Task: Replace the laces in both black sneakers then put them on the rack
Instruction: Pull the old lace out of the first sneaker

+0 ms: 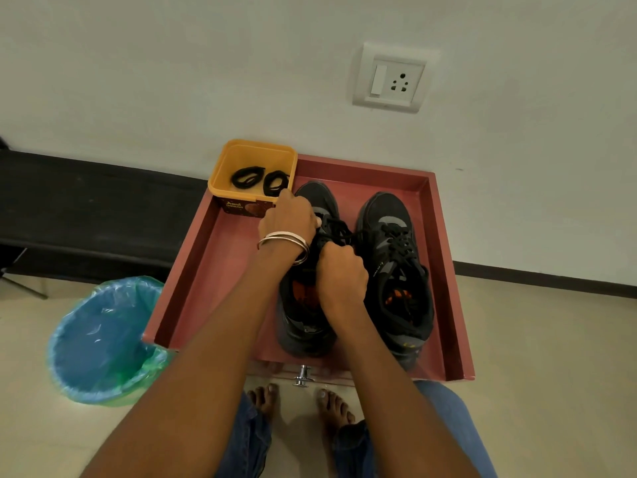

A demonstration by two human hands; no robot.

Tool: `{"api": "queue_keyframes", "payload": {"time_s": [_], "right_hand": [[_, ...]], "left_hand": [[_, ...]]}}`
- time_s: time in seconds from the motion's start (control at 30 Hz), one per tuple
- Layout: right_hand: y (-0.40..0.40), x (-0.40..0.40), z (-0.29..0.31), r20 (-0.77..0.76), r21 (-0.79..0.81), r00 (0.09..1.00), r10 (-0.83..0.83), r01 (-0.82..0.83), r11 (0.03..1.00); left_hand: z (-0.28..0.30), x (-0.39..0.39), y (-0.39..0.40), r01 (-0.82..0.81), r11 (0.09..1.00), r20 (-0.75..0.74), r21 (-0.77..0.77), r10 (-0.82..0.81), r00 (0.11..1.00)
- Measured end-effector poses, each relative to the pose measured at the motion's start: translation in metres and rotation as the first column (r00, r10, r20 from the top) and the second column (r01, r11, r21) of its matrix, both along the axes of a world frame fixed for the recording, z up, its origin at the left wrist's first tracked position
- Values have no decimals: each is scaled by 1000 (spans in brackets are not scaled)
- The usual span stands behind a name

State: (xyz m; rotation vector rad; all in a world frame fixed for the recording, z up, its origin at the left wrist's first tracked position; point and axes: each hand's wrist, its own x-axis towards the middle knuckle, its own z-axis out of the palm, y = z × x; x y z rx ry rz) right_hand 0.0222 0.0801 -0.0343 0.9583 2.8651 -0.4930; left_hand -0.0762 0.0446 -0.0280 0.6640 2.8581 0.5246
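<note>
Two black sneakers stand side by side in a pink drawer (pixel 193 270) pulled out over the floor, toes toward its back edge. The left sneaker (pixel 303 326) is being worked on: the left hand (pixel 287 217) pinches its lace (pixel 339 231) near the toe end, and the right hand (pixel 341 274) is curled round the lace higher up the tongue. The right sneaker (pixel 396 263) is laced and untouched. Two coiled laces (pixel 258 179) wait in a yellow tub (pixel 220 181) at the drawer's back left corner. Best to loosen each crossing in turn from the top eyelets down, steadying the shoe rather than yanking.
</note>
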Motion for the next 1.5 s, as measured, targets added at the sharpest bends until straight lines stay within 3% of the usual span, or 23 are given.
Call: {"api": "queue_keyframes", "payload": {"time_s": [0.13, 0.23, 0.33, 0.4, 0.47, 0.53, 0.57, 0.6, 0.63, 0.7, 0.77, 0.83, 0.93, 1.03, 1.1, 1.2, 1.3, 1.43, 1.5], "right_hand": [[0, 0, 0, 0, -1, 1000, 4, -4, 1000], [1, 0, 0, -5, -3, 1000, 5, -5, 1000], [0, 1, -2, -36, 2, 999, -3, 3, 1000], [0, 1, -2, -40, 4, 999, 2, -2, 1000], [1, 1, -1, -20, 8, 1000, 0, 0, 1000], [2, 0, 1, 9, 9, 1000, -5, 5, 1000], [2, 0, 1, 17, 12, 1000, -6, 5, 1000], [1, 0, 1, 20, 11, 1000, -2, 2, 1000], [0, -1, 1, 20, 8, 1000, 1, -1, 1000], [-3, -2, 1, 23, 7, 1000, 3, -3, 1000], [-4, -2, 3, 25, 11, 1000, 1, -1, 1000], [-3, -1, 6, 39, 6, 999, -6, 6, 1000], [-1, 2, 10, 70, -34, 997, -11, 13, 999], [11, 1, 17, 74, -222, 997, -22, 37, 974], [29, 1, 23, 60, -414, 996, -63, 83, 906], [53, 3, 27, -79, -573, 964, -255, 165, 802], [66, -1, 21, -236, -527, 905, -355, 188, 829], [67, -12, 7, -49, -271, 995, -86, 69, 960], [63, -15, 3, -15, -252, 1000, -13, 9, 968]], "left_hand": [[-4, -2, -4, -3, 997, 43, 77, -1, 999], [-4, -7, -4, -133, 921, 141, 366, 87, 986], [10, -9, -12, -403, 610, 426, 682, 116, 897], [24, -7, -21, -527, 367, 561, 766, 17, 827], [48, -10, -35, -660, 27, 657, 750, -137, 741], [75, -22, -56, -674, -287, 596, 680, -318, 737], [84, -30, -68, -622, -352, 534, 700, -319, 783], [90, -35, -78, -570, -356, 501, 741, -274, 821], [91, -38, -85, -539, -302, 496, 786, -214, 842], [77, -37, -83, -574, -101, 563, 813, -114, 818], [58, -29, -69, -623, 127, 630, 772, -24, 776], [45, -21, -53, -638, 299, 659, 710, 39, 751], [36, -10, -38, -652, 408, 704, 640, 29, 710], [31, -4, -31, -639, 421, 725, 643, -67, 685], [29, -3, -30, -651, 391, 741, 651, -142, 656], [28, -5, -30, -715, 307, 778, 628, -238, 582], [26, -5, -28, -749, 244, 786, 616, -260, 561], [22, -4, -24, -775, 191, 791, 602, -279, 545], [20, -5, -23, -785, 171, 791, 595, -295, 535]]}}
